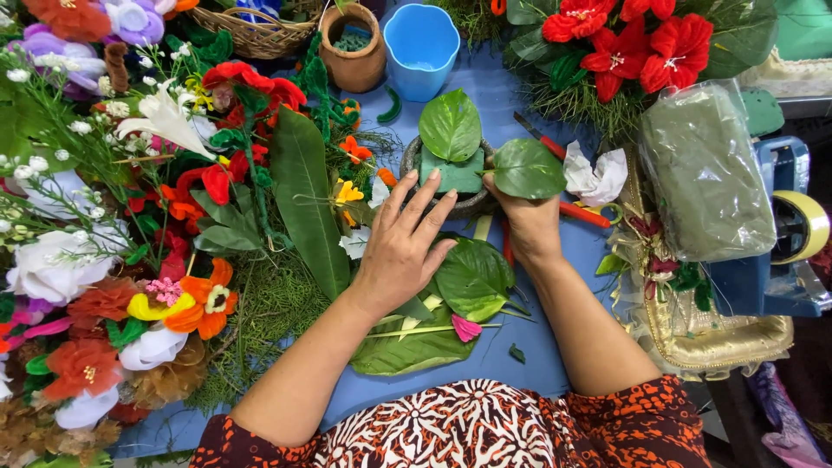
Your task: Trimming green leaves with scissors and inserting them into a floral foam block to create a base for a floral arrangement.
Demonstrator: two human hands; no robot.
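A small dark round pot holds a block of green floral foam. One green leaf stands in the foam at the back. My right hand grips a second green leaf at the foam's right edge. My left hand rests flat on the pot's near left side, fingers spread and touching the foam. More loose green leaves lie on the blue table under my wrists, with a pink petal among them.
Artificial flowers and greenery crowd the left side. A brown clay pot, a blue cup and a wicker basket stand at the back. Red-handled scissors, wrapped green foam, a tape dispenser and a gold tray sit right.
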